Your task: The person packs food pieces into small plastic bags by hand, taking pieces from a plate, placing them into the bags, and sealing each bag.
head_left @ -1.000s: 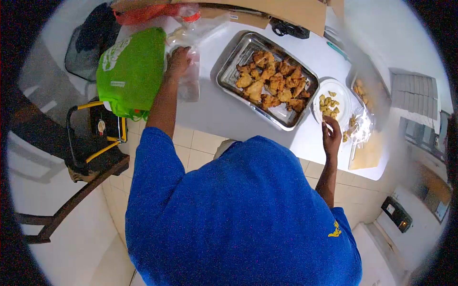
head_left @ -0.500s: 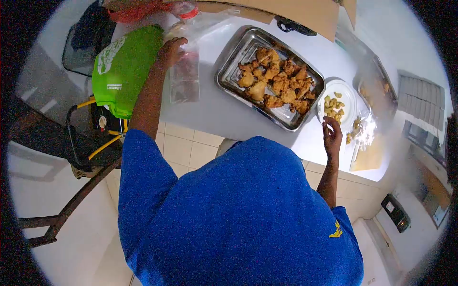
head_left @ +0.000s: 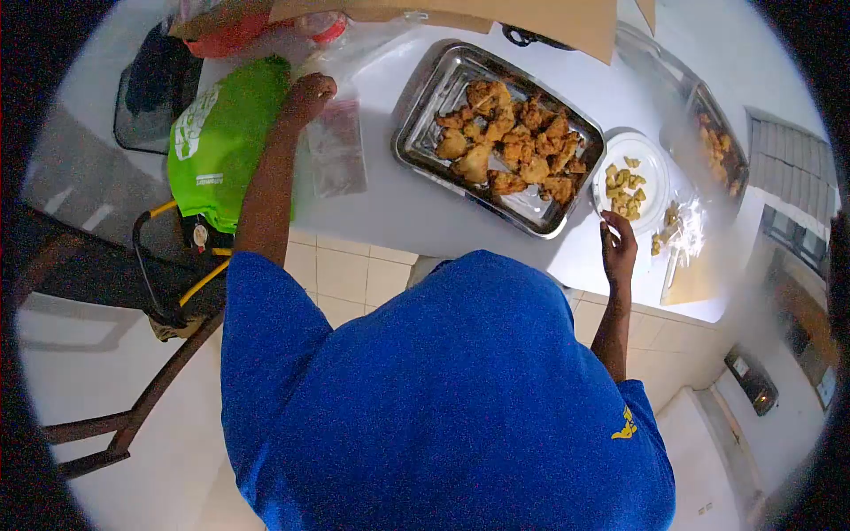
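Toward the upper left of the frame, a bright green bag (head_left: 221,146) with white lettering lay at the left end of the white table (head_left: 381,211), and your left forearm crossed over its right side. Your left hand (head_left: 308,96) was just right of the bag's upper part, its fingers curled in; you could not tell from this view whether they were closed on anything. Just beyond that hand, a container with a red lid (head_left: 330,29) stood near the top edge, amid crumpled clear plastic (head_left: 367,51). A flat clear bag (head_left: 337,161) lay on the table, below and to the right of your hand.

In the upper middle, a metal tray (head_left: 431,102) sat at a slant, holding browned, fried-looking pieces (head_left: 518,146), with cardboard (head_left: 558,22) beyond it.

Right of the tray, in the upper right, a white plate (head_left: 653,166) held small yellowish pieces (head_left: 625,196). Your right hand (head_left: 618,239) was at the plate's near edge, thumb and fingers bent toward one another; whether they pinched a piece could not be told. Shiny clear wrap (head_left: 689,232) lay right of this hand, with more small pieces beside it. Farther right, a second tray (head_left: 745,166), partly blurred, held browned food (head_left: 714,146).
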Motion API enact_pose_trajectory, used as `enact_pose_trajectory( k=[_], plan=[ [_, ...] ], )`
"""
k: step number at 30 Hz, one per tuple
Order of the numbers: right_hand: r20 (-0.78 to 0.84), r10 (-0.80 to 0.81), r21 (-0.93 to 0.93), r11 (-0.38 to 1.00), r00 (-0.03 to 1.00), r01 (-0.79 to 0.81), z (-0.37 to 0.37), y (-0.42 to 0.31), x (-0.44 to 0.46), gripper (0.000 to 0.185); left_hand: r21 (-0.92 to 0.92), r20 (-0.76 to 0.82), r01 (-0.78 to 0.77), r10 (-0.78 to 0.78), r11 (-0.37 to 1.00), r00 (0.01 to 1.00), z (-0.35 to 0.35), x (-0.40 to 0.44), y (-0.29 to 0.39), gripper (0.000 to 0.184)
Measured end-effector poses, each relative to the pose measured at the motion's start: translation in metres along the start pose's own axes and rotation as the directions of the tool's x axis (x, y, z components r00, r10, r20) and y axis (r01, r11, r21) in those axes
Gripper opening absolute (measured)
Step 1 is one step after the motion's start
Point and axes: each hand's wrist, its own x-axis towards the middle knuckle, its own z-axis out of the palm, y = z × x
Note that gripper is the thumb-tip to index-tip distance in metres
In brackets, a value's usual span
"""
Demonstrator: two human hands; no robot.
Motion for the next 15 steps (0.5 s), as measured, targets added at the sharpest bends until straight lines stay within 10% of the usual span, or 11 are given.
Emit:
enact_pose_trajectory(
  k=[7,11,15],
  plan=[
    [0.027,-0.012,0.053,0.999,1.0,0.011,0.016,0.01,-0.001,0.017,-0.042,-0.164,-0.019,0.012,0.999,0.986,0.021,-0.006,-0.007,0.011],
    [0.029,0.001,0.049,0.999,1.0,-0.002,0.02,0.007,-0.001,0.018,-0.006,0.127,0.159,-0.157,0.987,0.979,0.012,0.0,-0.015,0.013],
    [0.036,0.031,0.042,0.999,0.999,-0.032,0.019,0.009,-0.003,0.017,-0.031,0.095,0.055,-0.052,0.998,0.994,0.011,0.0,-0.018,0.013]
  ],
)
